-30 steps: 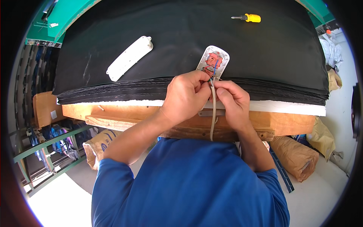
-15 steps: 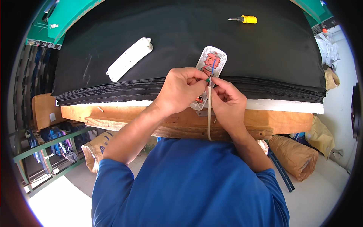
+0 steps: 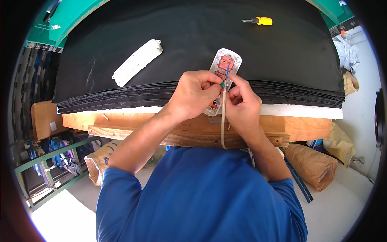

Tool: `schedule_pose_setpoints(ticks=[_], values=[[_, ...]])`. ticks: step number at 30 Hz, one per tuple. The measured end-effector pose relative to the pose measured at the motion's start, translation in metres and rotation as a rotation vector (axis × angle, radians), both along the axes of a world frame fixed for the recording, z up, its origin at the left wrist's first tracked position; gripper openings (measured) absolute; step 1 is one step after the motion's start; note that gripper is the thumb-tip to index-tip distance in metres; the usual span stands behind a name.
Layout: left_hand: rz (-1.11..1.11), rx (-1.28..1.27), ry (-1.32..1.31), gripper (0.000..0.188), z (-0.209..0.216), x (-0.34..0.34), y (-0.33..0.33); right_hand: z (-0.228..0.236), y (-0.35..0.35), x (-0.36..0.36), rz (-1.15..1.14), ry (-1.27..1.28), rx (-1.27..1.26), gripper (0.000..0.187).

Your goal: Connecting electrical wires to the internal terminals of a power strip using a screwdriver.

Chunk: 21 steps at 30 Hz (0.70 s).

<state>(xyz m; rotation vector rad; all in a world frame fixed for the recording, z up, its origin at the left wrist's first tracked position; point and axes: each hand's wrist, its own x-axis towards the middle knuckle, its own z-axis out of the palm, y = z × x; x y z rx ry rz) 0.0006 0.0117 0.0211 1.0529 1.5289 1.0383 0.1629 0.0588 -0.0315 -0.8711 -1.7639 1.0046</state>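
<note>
A white power strip housing [image 3: 236, 60] lies with its inside up on the black sheets, showing reddish inner parts and thin wires. My left hand [image 3: 197, 93] is closed over its left side, thumb and forefinger pinching a small green wire [image 3: 222, 84]. On the other side is my right hand [image 3: 244, 101], its forefinger reaching to the blue wire [image 3: 227, 69]. Its other fingers are curled beside the pale cable [image 3: 223, 121], and what they grip is hidden. That cable runs from the housing down over the bench edge toward me. My hands cover the housing's middle.
A long white cover [image 3: 138, 62] lies to the left on the stacked black sheets [image 3: 181, 36]. Farther right is a yellow-handled screwdriver [image 3: 264, 21]. The wooden bench edge [image 3: 121, 127] runs along the front. Brown paper rolls [image 3: 312, 163] and a green metal frame [image 3: 52, 155] stand below.
My right forefinger has moved up from the green wire to the blue wire and away from the left fingertips. My left hand keeps its pinch. The whole view has shifted slightly.
</note>
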Motion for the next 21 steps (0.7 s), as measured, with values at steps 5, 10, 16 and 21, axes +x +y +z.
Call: schedule_pose_setpoints(ticks=[5,10,16,21], values=[[0.028,-0.017,-0.017,0.015,0.003,0.002,0.000,-0.002,0.000,0.001,-0.063,-0.039,0.137,0.027],[0.027,0.020,0.010,0.016,-0.005,0.001,0.000,-0.001,0.004,-0.002,-0.068,-0.087,0.292,0.028],[0.022,0.007,0.023,0.017,-0.004,0.004,0.000,-0.003,0.008,0.000,-0.054,-0.133,0.368,0.022],[0.034,0.015,0.044,0.017,-0.006,0.004,-0.002,0.009,0.013,0.003,-0.017,-0.238,0.522,0.018]])
